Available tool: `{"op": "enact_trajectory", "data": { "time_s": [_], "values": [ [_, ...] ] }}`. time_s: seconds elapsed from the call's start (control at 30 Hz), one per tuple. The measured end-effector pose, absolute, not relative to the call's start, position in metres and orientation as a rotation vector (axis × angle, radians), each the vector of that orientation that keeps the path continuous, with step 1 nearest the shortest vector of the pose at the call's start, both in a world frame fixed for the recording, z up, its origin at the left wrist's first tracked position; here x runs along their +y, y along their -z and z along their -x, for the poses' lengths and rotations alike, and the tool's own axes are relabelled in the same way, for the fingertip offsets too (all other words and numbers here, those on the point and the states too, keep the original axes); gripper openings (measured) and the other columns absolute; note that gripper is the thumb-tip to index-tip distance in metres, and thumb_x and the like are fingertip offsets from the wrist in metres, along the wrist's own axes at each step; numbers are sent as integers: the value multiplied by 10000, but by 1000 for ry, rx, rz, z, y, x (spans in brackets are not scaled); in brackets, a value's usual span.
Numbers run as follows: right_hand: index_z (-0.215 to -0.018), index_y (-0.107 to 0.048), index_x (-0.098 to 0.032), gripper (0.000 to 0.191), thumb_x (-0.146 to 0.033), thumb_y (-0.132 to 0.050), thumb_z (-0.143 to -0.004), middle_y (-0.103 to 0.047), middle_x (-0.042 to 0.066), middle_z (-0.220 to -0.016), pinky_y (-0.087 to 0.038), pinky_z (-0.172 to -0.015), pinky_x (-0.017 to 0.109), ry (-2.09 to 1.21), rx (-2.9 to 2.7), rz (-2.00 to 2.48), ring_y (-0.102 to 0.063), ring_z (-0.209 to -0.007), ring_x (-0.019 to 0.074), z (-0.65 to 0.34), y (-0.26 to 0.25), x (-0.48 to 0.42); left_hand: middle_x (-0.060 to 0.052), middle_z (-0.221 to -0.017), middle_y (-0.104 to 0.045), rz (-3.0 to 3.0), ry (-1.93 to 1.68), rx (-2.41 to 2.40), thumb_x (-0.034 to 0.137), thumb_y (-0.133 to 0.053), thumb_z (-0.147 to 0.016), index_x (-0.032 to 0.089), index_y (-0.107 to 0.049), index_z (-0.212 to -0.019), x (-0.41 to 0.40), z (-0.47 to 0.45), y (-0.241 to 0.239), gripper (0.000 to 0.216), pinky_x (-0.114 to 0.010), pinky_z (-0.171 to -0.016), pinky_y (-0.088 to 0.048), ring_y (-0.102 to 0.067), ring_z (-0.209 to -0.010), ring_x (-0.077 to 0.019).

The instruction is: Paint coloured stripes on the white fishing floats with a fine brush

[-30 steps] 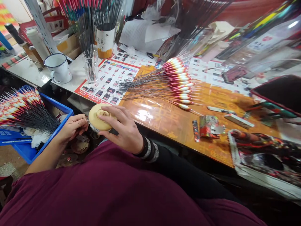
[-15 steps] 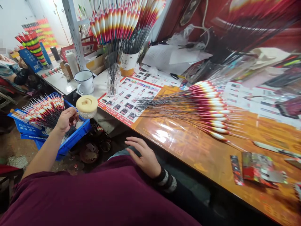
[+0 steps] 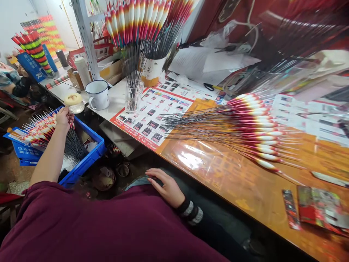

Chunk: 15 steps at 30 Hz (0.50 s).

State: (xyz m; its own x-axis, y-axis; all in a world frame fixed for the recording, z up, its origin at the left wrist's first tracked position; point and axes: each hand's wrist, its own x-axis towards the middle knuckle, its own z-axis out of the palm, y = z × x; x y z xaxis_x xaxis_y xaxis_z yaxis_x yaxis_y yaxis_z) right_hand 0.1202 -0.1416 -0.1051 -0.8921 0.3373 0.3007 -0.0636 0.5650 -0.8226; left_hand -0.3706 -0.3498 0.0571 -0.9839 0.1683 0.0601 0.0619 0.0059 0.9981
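Note:
My left hand (image 3: 64, 118) reaches out to the left, above the blue crate (image 3: 95, 147). Its fingers are closed around the near side of a clear lidded jar (image 3: 76, 108) with a round cream lid; the exact grip is hidden. Beneath the hand and forearm, many red, white and yellow fishing floats (image 3: 40, 127) with black stems lie in the crate. My right hand (image 3: 168, 187) rests on my lap, palm down, with fingers stretched out and nothing in them.
A fan of fishing floats (image 3: 253, 127) lies on the orange-topped table (image 3: 207, 171). A white enamel mug (image 3: 99, 95), a glass mug (image 3: 132, 98) of floats and a white pot (image 3: 154, 69) of floats stand behind. A knife (image 3: 331, 179) and packets (image 3: 321, 209) lie right.
My left hand has moved away from me and left, and the lidded jar has gone with it, away from beside the enamel mug. My right hand stays on my lap.

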Motion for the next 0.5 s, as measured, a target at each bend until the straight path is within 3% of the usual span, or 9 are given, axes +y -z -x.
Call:
{"op": "enact_trajectory", "data": {
  "time_s": [0.2,0.4,0.5],
  "values": [
    [-1127,-766,-237,293,-444,-572,-1054,-801,121,-1122,-684,-894,396,-1355,-2400,299,-788,-970,242,-115,116,-138,51,-550,-538,-153,-2108,2230,409,-519,-1125,219,-444,-814,-306,423,-48,372,-200,-455,-337,-541,-492,-103],
    [-1128,-761,-235,303,-455,-569,-1044,-808,107,-1119,-670,-945,402,-1448,-2421,404,-786,-992,245,-111,122,-135,105,-625,-432,-109,-1938,2321,300,-205,-1222,211,-340,-883,-265,456,-47,376,-173,-619,-421,-549,-601,-45],
    [-1145,-758,-240,306,-456,-568,-1041,-805,105,-1159,-657,-990,407,-1497,-2424,466,-782,-1038,249,-109,122,-134,107,-666,-402,-109,-1891,2357,271,-173,-1226,220,-302,-889,-252,468,-49,365,-177,-670,-478,-519,-603,-40]
  ]
}}
